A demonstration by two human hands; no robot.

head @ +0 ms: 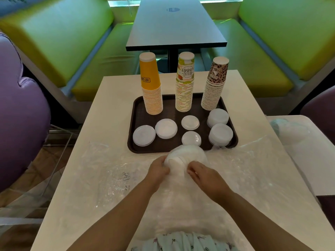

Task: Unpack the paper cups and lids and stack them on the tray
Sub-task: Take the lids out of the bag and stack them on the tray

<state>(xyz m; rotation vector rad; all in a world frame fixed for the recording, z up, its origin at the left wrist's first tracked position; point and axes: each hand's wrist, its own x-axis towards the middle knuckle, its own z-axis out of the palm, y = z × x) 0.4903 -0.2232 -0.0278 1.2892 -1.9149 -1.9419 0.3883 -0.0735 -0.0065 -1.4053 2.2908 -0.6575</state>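
A dark brown tray [135, 113] holds three upside-down cup stacks: yellow [151, 84], fruit-print [184, 82] and leopard-print [215, 84]. In front of them on the tray lie several stacks of white lids [165, 128], the tallest at the right [220, 134]. Just before the tray's near edge sits a plastic-wrapped bundle of lids [186, 153]. My left hand [157, 169] grips the bundle's wrapping on its left side. My right hand [204, 175] pinches the wrapping on its right.
Loose clear plastic wrap [112, 174] covers the near half of the white table [112, 91]. More crumpled plastic [288, 127] lies on the adjoining table at right. Green benches and a dark table [174, 28] stand beyond; a purple seat [20, 105] is at left.
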